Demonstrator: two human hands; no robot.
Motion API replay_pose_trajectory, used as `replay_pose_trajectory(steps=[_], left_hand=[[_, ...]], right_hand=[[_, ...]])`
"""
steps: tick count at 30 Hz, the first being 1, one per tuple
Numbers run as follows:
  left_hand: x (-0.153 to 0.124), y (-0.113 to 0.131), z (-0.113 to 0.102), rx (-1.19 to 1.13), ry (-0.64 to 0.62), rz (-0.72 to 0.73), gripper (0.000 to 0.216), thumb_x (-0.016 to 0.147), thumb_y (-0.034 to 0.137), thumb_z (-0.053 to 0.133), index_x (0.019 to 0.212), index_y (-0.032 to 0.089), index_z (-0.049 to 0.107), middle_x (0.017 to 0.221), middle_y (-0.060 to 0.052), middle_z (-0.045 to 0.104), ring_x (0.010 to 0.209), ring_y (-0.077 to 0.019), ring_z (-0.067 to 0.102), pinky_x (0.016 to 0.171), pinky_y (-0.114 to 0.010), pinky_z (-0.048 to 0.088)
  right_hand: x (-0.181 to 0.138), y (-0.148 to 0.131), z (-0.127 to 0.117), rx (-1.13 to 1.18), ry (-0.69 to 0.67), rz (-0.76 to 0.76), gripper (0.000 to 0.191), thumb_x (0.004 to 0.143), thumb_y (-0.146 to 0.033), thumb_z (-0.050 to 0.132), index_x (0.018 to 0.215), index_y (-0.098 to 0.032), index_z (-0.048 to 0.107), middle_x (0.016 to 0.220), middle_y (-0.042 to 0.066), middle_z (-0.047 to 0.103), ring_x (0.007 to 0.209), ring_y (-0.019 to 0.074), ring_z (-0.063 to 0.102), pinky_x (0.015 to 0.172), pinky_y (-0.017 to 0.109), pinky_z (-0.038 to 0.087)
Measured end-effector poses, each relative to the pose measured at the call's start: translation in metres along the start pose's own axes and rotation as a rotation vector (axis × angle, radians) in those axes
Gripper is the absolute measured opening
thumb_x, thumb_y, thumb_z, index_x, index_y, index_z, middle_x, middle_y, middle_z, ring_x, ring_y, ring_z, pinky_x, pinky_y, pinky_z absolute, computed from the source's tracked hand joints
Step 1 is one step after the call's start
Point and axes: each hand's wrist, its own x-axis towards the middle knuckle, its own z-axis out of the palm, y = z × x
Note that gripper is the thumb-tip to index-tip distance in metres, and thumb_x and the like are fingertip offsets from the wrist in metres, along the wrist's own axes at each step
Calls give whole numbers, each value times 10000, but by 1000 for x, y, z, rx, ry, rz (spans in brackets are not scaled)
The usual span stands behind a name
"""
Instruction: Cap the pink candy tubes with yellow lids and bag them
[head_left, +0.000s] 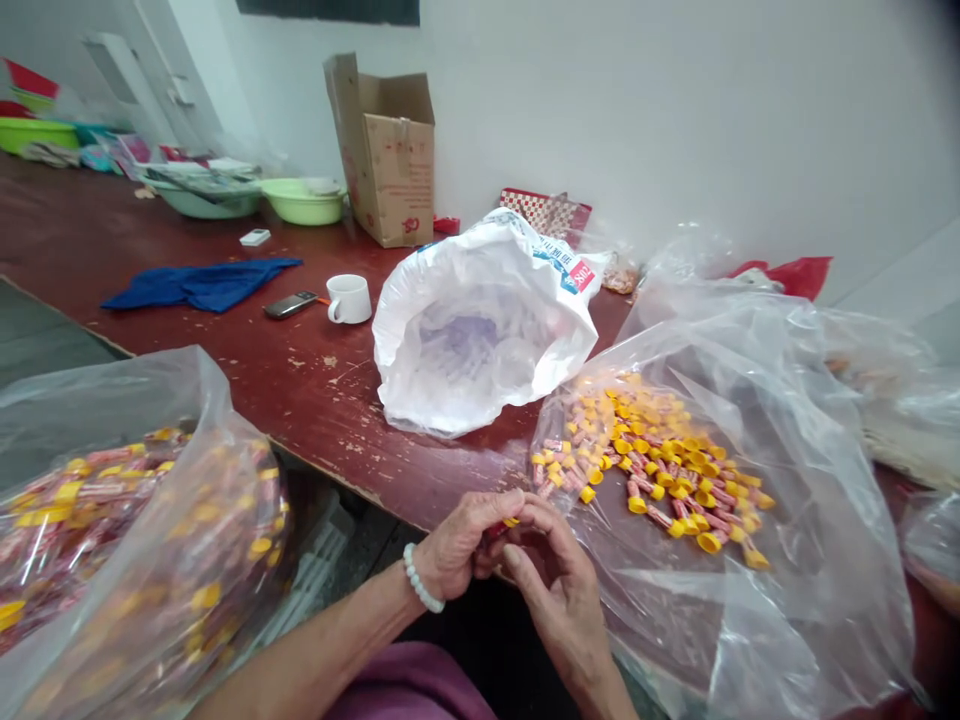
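Observation:
My left hand [459, 545], with a pale beaded bracelet on its wrist, is closed on a small red tube with a yellow end [496, 531]. Most of that piece is covered by the fingers. Curled against the left fingertips, my right hand [562, 585] grips the same piece from the other side. To their right, an open clear plastic bag [810, 590] holds many pink tubes with yellow caps [675, 480]. A second clear bag [202, 450], at the lower left, is filled with similar red-and-yellow pieces [82, 495].
Beyond my hands, a white plastic sack [397, 350] lies with its mouth open on the dark red table [322, 390]. Around it are a white mug [349, 299], a phone [290, 305], a blue cloth [202, 285], a cardboard box [401, 180] and a green basin [304, 207].

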Motion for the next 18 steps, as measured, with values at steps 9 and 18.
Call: replay_pose_trajectory(steps=[9,18], left_hand=[[9,25,-21,-40,125,-79,334,710,459,592,616,152,499,432,62,350,367,-35,218,374,-182,102],[69,115,-85,721,634,486,354,732,524,548,759,173,509,619,31,494,523,-87,459,498,-210,382]], right_hand=[[21,20,-74,25,408,217,466,789,-410,605,1212,-245,500,1113,102,641,913,225,642,806,405,525],[14,132,-144,-977,216,-60,392,845,-406,374,1002,-183,655,1065,129,654,989,285,589,868,479,453]])
